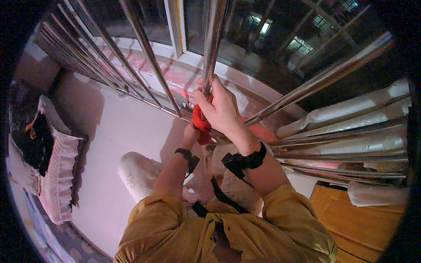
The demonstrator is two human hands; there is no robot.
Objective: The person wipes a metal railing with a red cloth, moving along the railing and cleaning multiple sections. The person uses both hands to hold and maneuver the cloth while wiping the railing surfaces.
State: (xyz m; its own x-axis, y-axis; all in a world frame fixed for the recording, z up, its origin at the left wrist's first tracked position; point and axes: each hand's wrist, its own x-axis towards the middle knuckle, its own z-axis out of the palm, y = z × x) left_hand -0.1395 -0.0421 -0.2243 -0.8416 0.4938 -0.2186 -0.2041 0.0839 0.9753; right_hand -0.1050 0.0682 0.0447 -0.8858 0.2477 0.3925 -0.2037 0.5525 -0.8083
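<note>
An upright shiny metal post (213,39) of a railing stands before me, and my right hand (221,107) is wrapped around its lower part. Bright red material (200,120), seemingly cloth, is bunched around the post just below that hand, and its lower end hangs down. My left hand (190,134) holds the red material from the left side, lower than my right hand. Its fingertips are partly hidden behind the red folds. Both wrists carry black straps with small black devices.
Thinner metal bars (144,49) and a lower rail (148,106) run left. A window frame (176,29) stands behind. Wrapped rolls (355,108) lie beyond the right-hand bars, near a wooden cabinet (361,217). A frilled cover (59,177) with black cloth sits left, beside the pale floor (131,131).
</note>
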